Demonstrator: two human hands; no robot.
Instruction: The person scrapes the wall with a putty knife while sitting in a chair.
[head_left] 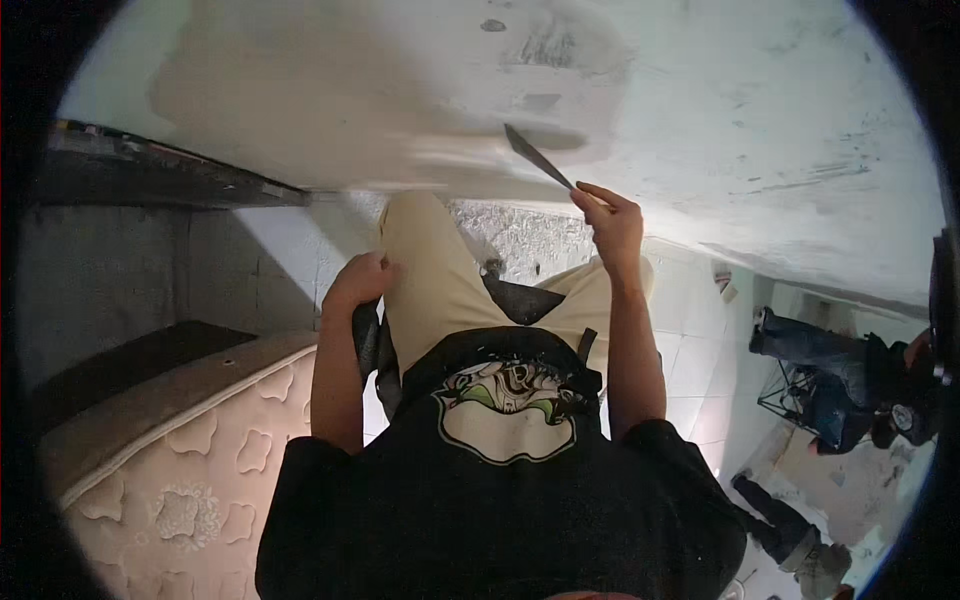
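Two bare forearms come forward from the short sleeves of a black T-shirt printed with a white, green and black design. Just beyond it, cream trousers cover bent, spread legs. The left hand rests against the outer side of the left leg near the knee, its fingers partly hidden; whether it is open or closed, I cannot tell. Farther forward, the right hand grips a putty knife between thumb and fingers, the blade slanting up and leftward in front of a plastered wall. The blade tip is close to the surface; contact cannot be made out. Grey smears and a large darker patch mark the plaster. To the left lies a pinkish quilted mattress. Well apart on the right, a person in jeans is beside a dark folding chair.
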